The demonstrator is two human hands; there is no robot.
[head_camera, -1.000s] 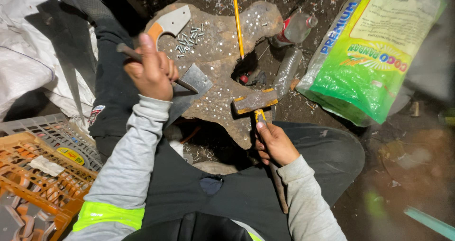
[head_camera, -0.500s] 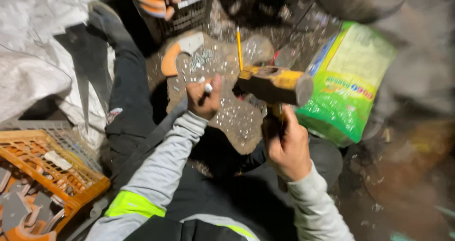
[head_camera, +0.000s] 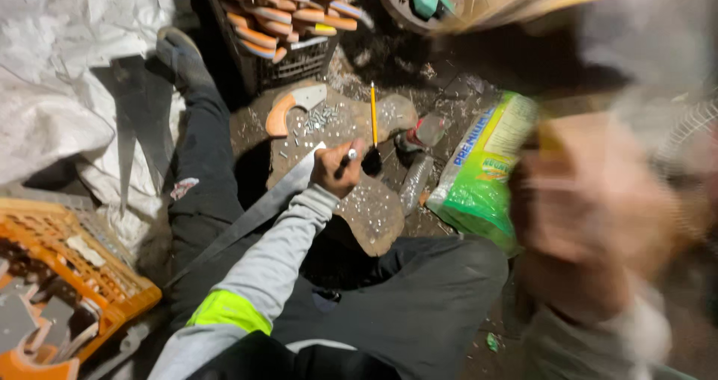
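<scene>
white sheeting (head_camera: 52, 73) covers the floor at far left. the person sits with dark trouser legs (head_camera: 419, 298) spread around a flat, worn work block (head_camera: 374, 208) littered with small metal bits. an orange crate (head_camera: 67, 268) sits by the left leg; a black crate of orange handles (head_camera: 284, 13) stands beyond the block. a green and white bag (head_camera: 479, 178) lies right of the block. a long grey blade (head_camera: 258, 212) runs from the left hand down across the left thigh. left hand (head_camera: 338, 169) is curled on the blade's end over the block, pinching a small pin (head_camera: 351, 154) upright between fingertips. right hand (head_camera: 591, 200) is raised close to the camera, heavily blurred; cannot tell its grip. a yellow pencil (head_camera: 373, 114) and an orange-handled blade (head_camera: 288, 107) lie on the block.
</scene>
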